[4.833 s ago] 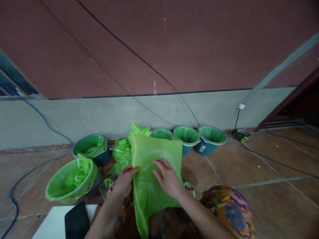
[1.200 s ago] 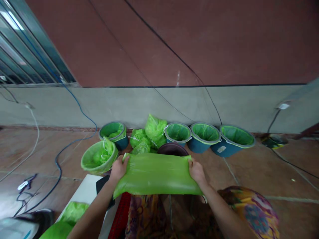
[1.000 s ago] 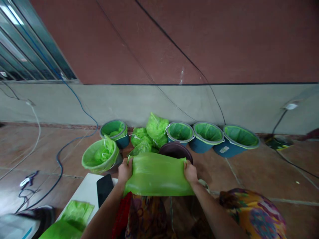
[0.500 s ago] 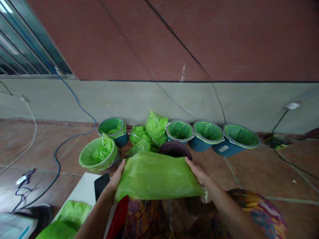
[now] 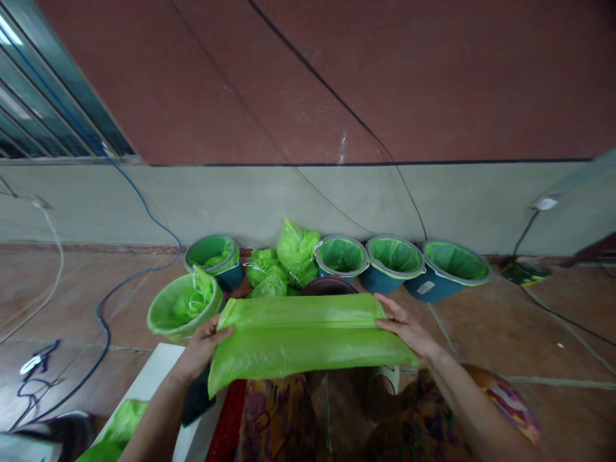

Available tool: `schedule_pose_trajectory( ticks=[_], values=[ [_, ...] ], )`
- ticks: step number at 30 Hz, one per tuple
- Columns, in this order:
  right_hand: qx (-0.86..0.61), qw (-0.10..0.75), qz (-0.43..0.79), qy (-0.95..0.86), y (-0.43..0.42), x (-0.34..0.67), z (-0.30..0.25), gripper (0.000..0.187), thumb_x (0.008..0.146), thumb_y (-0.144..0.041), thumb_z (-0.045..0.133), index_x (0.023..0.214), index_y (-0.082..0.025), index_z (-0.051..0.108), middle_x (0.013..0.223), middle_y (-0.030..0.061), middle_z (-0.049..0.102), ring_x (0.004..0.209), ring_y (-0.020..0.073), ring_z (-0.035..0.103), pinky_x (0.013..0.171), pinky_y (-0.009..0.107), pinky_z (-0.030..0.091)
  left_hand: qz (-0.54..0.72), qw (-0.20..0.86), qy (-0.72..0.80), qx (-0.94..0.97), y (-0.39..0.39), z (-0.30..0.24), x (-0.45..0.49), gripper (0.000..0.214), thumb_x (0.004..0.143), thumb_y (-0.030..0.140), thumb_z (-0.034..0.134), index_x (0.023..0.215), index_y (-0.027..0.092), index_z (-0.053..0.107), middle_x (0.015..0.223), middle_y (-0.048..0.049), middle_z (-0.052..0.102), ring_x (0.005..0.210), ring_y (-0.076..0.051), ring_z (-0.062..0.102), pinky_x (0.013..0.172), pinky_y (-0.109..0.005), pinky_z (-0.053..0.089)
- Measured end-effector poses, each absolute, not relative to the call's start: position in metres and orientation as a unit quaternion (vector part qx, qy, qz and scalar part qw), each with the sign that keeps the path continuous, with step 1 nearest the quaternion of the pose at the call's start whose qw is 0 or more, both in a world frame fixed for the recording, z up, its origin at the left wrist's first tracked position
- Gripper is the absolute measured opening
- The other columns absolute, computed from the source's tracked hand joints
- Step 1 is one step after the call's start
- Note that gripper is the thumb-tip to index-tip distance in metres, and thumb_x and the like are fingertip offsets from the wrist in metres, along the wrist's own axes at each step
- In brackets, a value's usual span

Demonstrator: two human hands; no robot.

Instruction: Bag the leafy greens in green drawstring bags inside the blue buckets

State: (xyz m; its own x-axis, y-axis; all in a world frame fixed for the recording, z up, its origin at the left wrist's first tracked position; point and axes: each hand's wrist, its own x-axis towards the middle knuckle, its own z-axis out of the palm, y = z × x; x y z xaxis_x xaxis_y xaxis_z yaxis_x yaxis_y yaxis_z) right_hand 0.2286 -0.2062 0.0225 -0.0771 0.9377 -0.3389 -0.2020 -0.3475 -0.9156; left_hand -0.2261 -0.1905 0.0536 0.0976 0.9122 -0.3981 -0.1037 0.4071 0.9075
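A folded green plastic bag (image 5: 308, 343) is stretched level between my two hands, above my lap. My left hand (image 5: 205, 346) grips its left end, thumb on top. At the right end my right hand (image 5: 402, 324) pinches the bag between thumb and fingers. A crease runs lengthwise along its upper part. Behind the bag, a dark purple tub (image 5: 330, 286) is mostly hidden. Past my left hand stands a light bucket (image 5: 161, 314) lined with green plastic, with crumpled green bag material inside.
Along the wall stand blue buckets (image 5: 433, 285) with green liners and several tied green bags (image 5: 296, 250). A white bench (image 5: 156, 366) at left holds a dark phone (image 5: 197, 401) and green plastic (image 5: 122, 427). A blue cable (image 5: 103, 314) crosses the floor.
The bag's upper part now shows a lengthwise crease, and its near side has tipped. My hands have shifted slightly outward and down, still gripping both ends. The view has moved a little.
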Motion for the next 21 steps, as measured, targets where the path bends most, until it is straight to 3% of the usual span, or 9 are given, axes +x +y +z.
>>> schedule_pose_trajectory(
  ticks=[7,10,13,15,18,21],
  values=[
    [-0.5,0.48,0.601,-0.399,-0.205,0.243,0.073,0.101,0.069,-0.036,0.076,0.151,-0.031,0.017,0.098,0.004,0.073,0.071,0.0185,0.07,0.065,0.029,0.055,0.462,0.562,0.599,0.335,-0.164,0.088,-0.208,0.053,0.062,0.027,0.079,0.11,0.017,0.058,0.072,0.0003,0.071,0.054,-0.016,0.066,0.054,-0.025,0.055],
    [-0.509,0.499,0.587,-0.384,-0.208,0.249,0.066,0.086,0.068,-0.037,0.077,0.144,-0.029,0.037,0.101,0.0051,0.073,0.077,0.0189,0.07,0.069,0.03,0.055,0.48,0.566,0.606,0.288,-0.164,0.097,-0.202,0.064,0.069,0.024,0.073,0.129,0.02,0.05,0.084,-0.0026,0.074,0.063,-0.016,0.069,0.059,-0.025,0.056],
    [-0.55,0.503,0.553,-0.371,-0.209,0.254,0.054,0.052,0.066,-0.039,0.078,0.114,-0.022,0.067,0.097,0.0052,0.074,0.076,0.0176,0.068,0.071,0.028,0.054,0.496,0.584,0.565,0.307,-0.17,0.103,-0.201,0.077,0.071,0.026,0.071,0.142,0.029,0.039,0.1,-0.0036,0.073,0.076,-0.019,0.071,0.067,-0.029,0.058],
    [-0.569,0.488,0.541,-0.381,-0.21,0.257,0.05,0.038,0.066,-0.04,0.077,0.098,-0.02,0.073,0.093,0.0053,0.074,0.073,0.0166,0.067,0.069,0.028,0.054,0.509,0.59,0.541,0.317,-0.173,0.104,-0.203,0.076,0.068,0.029,0.074,0.139,0.028,0.045,0.105,-0.0053,0.073,0.082,-0.021,0.071,0.073,-0.032,0.058],
    [-0.567,0.461,0.55,-0.403,-0.211,0.259,0.051,0.04,0.067,-0.043,0.075,0.1,-0.02,0.073,0.095,0.006,0.074,0.071,0.0162,0.066,0.066,0.027,0.053,0.518,0.582,0.546,0.309,-0.173,0.105,-0.208,0.062,0.062,0.03,0.078,0.121,0.017,0.063,0.1,-0.0099,0.074,0.085,-0.024,0.071,0.076,-0.034,0.058],
    [-0.552,0.45,0.562,-0.421,-0.212,0.258,0.058,0.051,0.067,-0.042,0.076,0.113,-0.02,0.069,0.101,0.0079,0.073,0.072,0.0159,0.066,0.065,0.027,0.053,0.51,0.588,0.545,0.312,-0.172,0.111,-0.209,0.053,0.057,0.029,0.081,0.107,0.014,0.07,0.094,-0.0115,0.075,0.083,-0.025,0.07,0.074,-0.035,0.058]
  ],
)
